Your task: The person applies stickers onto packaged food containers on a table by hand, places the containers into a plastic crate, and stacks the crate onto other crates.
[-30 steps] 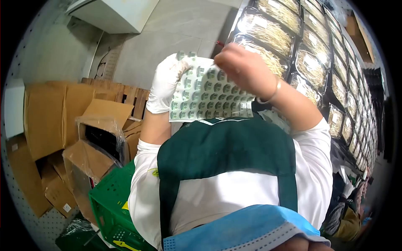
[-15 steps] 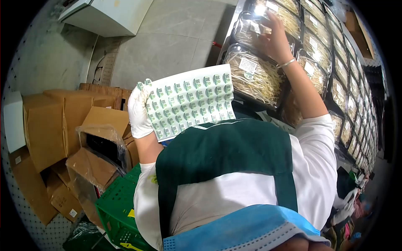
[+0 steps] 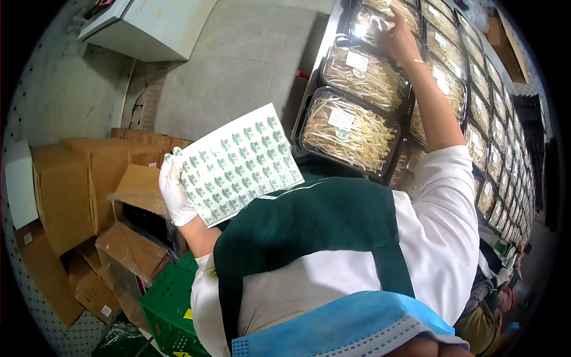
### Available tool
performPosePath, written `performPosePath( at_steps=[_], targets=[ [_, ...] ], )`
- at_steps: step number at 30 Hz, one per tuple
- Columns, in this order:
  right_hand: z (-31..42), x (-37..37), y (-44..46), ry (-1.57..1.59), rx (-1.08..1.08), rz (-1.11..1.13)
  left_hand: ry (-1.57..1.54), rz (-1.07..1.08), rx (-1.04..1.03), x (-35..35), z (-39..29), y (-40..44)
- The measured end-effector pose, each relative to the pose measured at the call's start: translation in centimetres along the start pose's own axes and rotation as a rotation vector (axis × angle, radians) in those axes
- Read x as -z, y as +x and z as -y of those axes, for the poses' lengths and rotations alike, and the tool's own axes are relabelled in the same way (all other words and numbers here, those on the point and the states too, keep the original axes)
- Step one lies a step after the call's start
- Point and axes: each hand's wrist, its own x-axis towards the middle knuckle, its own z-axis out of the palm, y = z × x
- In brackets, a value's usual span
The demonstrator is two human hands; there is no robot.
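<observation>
My left hand (image 3: 176,189), in a white glove, grips the left edge of a white sheet of small green stickers (image 3: 241,163). The sheet is tilted in front of my dark green apron. My bare right hand (image 3: 399,43) reaches over a clear-lidded tray of bean sprouts (image 3: 366,25) near the top, its index finger stretched out and its thumb apart. Whether a sticker clings to a fingertip is too small to tell. Closer to me are two more bean sprout trays, the second (image 3: 380,80) and the nearest (image 3: 357,146), each with a white label and a green sticker.
Rows of packed trays (image 3: 482,146) run along the table to the right. Cardboard boxes (image 3: 65,184) and a green plastic crate (image 3: 169,297) stand at my left. A white cabinet (image 3: 151,27) is at the upper left, above the grey tiled floor (image 3: 238,65).
My right hand has moved from the second tray to the one beyond it. A green sticker now shows on the second tray. The sticker sheet has shifted left and tilted.
</observation>
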Motion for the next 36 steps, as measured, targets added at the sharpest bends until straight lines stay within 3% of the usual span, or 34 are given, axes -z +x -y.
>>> performPosePath(
  at_steps=[2,3,4,6,10,13,16,18,20,24,27,30,33,36],
  targets=[
    [0.4,1.5,-0.5,-0.520,0.035,-0.115,0.005,-0.067,-0.019,-0.1,-0.1,-0.1],
    [-1.2,2.2,0.9,-0.573,-0.025,-0.063,0.009,-0.066,-0.014,0.3,-0.3,0.0],
    [-3.2,2.5,2.5,-0.532,-0.043,-0.076,0.016,-0.063,-0.012,0.7,-0.4,0.2],
    [-8.2,0.9,7.0,0.148,-0.223,-0.097,0.017,-0.060,-0.019,0.6,-0.8,0.5],
    [-7.3,-2.0,12.0,0.044,-0.262,-0.197,0.073,-0.115,-0.062,-0.6,-1.5,1.1],
    [-6.2,-2.8,11.6,-0.151,-0.287,-0.070,0.076,-0.037,-0.065,-0.3,-1.8,2.4],
    [-5.6,-1.3,10.0,-0.650,-0.285,-0.103,0.021,-0.065,-0.003,1.1,-1.3,4.6],
    [-5.0,0.2,9.8,-0.658,-0.554,-0.089,0.039,-0.069,-0.001,1.5,-3.1,6.7],
    [-9.8,0.6,11.4,-0.627,-0.614,-0.106,0.051,-0.082,0.003,2.7,-4.2,9.0],
    [-9.0,1.2,14.2,-0.225,-0.602,-0.129,0.135,-0.001,0.033,3.3,-6.8,15.6],
    [-6.9,0.4,17.2,-0.241,-0.548,-0.165,0.307,0.242,-0.059,3.0,-8.1,20.0],
    [-7.4,-1.4,19.3,-0.263,-0.473,-0.130,0.239,0.273,0.023,0.7,-8.0,23.3],
    [-8.4,-2.3,21.0,-0.312,-0.565,-0.082,0.252,0.368,0.000,-1.8,-6.6,26.9],
    [-12.2,-4.4,22.6,-0.315,-0.570,0.035,0.318,0.385,0.101,-5.0,-5.3,30.2]
  ],
)
